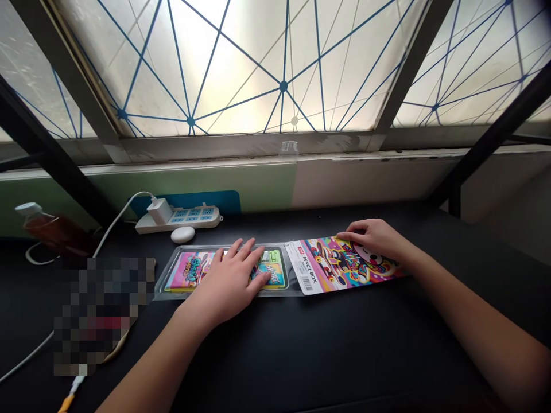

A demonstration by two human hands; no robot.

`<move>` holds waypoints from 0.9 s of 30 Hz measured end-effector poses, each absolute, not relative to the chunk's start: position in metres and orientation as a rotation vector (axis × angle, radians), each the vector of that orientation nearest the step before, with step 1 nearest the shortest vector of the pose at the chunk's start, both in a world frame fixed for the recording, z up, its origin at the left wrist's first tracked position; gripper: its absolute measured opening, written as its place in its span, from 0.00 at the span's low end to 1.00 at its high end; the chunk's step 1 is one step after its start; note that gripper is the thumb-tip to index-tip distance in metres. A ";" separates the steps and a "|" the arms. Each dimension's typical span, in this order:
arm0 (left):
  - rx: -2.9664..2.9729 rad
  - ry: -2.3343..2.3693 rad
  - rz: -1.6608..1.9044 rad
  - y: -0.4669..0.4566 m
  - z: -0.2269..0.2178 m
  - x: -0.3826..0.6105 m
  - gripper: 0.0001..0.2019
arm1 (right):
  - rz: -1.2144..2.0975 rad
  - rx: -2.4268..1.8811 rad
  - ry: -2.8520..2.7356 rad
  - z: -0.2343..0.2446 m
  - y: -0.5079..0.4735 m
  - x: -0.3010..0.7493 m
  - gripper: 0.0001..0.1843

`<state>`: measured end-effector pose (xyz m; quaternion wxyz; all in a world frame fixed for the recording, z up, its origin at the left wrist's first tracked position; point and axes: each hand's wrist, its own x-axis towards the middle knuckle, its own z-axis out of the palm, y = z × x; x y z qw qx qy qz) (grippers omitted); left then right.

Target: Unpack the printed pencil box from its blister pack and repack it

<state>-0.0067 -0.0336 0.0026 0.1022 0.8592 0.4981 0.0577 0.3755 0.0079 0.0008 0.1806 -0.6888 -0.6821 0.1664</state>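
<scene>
A colourful pencil box (185, 271) lies in a clear plastic tray (162, 287) on the black table. My left hand (235, 278) rests over it, palm down with fingers spread, covering the box's middle. To the right, a bright printed card (333, 267) marked "PENCIL BOX", with a barcode at its left end, lies beside the tray and touches or overlaps its edge. Its upper edge is between the curled fingers of my right hand (376, 238), whose fingertips are partly hidden.
Behind the tray are a white power strip (198, 218) with a plugged-in charger (159, 211) and a small white oval case (183, 234). At left stand a bottle of reddish liquid (55, 229), a blurred-out object (103, 310) and white cables (114, 226). Metal frame bars flank the window.
</scene>
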 end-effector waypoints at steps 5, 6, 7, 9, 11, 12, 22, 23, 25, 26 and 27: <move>2.514 1.480 0.161 -0.032 0.002 -0.007 0.30 | 0.465 -1.891 -1.912 0.000 0.007 0.375 0.28; 2.510 1.490 0.163 -0.032 0.001 -0.007 0.30 | 0.472 -1.878 -1.906 0.000 0.006 0.374 0.29; 2.505 1.500 0.170 -0.032 0.000 -0.005 0.29 | 0.482 -1.864 -1.901 -0.002 0.005 0.370 0.29; 2.494 1.510 0.206 -0.032 -0.002 -0.001 0.29 | 0.500 -1.842 -1.899 -0.005 0.003 0.359 0.29; 2.464 1.510 0.293 -0.034 -0.004 0.007 0.28 | 0.515 -1.819 -1.905 -0.011 0.001 0.341 0.29; 2.438 1.500 0.361 -0.036 -0.003 0.012 0.28 | 0.525 -1.801 -1.909 -0.013 0.000 0.330 0.28; 2.337 1.386 0.779 -0.044 0.010 0.029 0.21 | 0.550 -1.672 -1.970 -0.016 -0.011 0.281 0.25; 2.385 1.421 0.789 -0.039 0.011 0.016 0.22 | 0.551 -1.674 -1.980 -0.014 -0.013 0.284 0.25; 2.441 1.702 0.760 -0.026 0.012 -0.015 0.27 | 0.543 -1.680 -2.001 -0.011 -0.016 0.289 0.25; 2.385 1.870 0.717 -0.019 0.012 -0.032 0.31 | 0.533 -1.687 -2.011 -0.009 -0.018 0.290 0.25; 2.301 1.996 0.671 -0.014 0.011 -0.048 0.34 | 0.520 -1.697 -2.022 -0.008 -0.019 0.291 0.24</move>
